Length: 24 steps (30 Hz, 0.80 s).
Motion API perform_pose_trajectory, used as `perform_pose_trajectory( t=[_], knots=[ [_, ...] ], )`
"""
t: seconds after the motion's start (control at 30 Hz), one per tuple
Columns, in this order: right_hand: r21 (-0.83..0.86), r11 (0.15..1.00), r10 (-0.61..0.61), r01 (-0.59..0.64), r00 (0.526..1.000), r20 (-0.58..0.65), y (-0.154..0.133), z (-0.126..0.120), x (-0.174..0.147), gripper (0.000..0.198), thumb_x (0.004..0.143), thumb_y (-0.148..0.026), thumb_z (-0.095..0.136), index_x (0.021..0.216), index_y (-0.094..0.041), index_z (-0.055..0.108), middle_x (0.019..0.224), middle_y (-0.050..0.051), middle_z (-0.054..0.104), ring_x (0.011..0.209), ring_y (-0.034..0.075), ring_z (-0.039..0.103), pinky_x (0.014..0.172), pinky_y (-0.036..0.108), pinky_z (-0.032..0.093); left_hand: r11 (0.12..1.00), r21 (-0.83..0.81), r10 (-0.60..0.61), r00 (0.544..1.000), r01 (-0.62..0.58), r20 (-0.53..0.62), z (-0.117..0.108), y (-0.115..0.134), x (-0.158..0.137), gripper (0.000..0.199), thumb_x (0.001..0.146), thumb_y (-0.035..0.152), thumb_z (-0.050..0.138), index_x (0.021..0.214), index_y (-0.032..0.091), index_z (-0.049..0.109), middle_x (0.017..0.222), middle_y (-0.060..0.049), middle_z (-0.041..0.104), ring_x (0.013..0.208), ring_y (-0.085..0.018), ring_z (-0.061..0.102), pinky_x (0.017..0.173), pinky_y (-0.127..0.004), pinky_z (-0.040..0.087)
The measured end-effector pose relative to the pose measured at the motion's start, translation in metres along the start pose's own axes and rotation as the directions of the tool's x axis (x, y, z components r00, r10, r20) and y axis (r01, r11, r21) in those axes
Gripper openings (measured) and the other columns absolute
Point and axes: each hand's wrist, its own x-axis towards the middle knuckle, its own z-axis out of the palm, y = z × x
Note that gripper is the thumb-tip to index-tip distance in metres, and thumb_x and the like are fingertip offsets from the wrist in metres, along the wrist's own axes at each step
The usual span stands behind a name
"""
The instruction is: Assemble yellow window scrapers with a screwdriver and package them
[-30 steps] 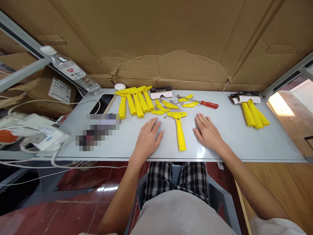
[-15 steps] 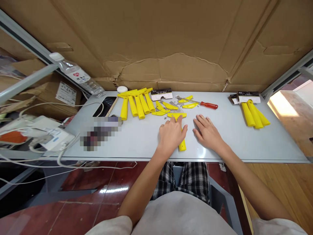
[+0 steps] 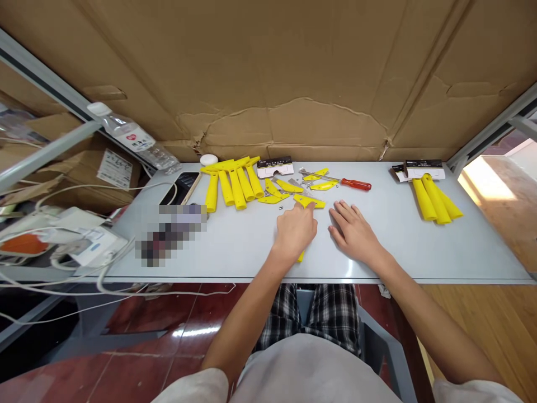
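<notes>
My left hand [image 3: 294,232] is closed over a yellow T-shaped scraper handle [image 3: 314,203] lying on the table. The crosspiece shows beyond my fingers, and the grip's lower end peeks out under my palm. My right hand [image 3: 354,230] rests flat on the tabletop to the right, fingers extended, holding nothing. Just beyond my hands lie loose yellow cover plates [image 3: 289,187] with small metal pieces among them. A screwdriver [image 3: 356,184] with a red handle lies behind my right hand, its shaft pointing left.
Several yellow scraper handles [image 3: 238,190] stand in a row at left, beside a black header card [image 3: 274,167]. More carded scrapers [image 3: 434,198] lie at right. At left are a phone [image 3: 184,189], plastic bottle [image 3: 136,139], cables and power strip [image 3: 98,238]. Cardboard [image 3: 268,67] lines the back.
The scraper handle has turned under my left hand: its crosspiece shifted slightly right and its lower end swung left, beneath the palm. My right hand stays about where it was.
</notes>
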Motion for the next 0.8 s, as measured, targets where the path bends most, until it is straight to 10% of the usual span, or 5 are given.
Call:
perform_pose_trajectory(
  t=[0.8],
  knots=[
    [-0.023,0.999,0.025,-0.024,0.999,0.022,-0.002,-0.002,0.000,0.058,0.114,-0.038,0.046,0.164,-0.010,0.059,0.180,0.021,0.045,0.171,0.037,0.039,0.141,0.060,0.031,0.998,-0.014,0.060,0.998,-0.060,0.018,0.003,-0.010,-0.016,0.058,0.112,0.023,0.043,0.169,0.029,0.054,0.136,-0.020,0.068,0.102,-0.036,0.080,0.087,-0.048,0.062]
  ],
)
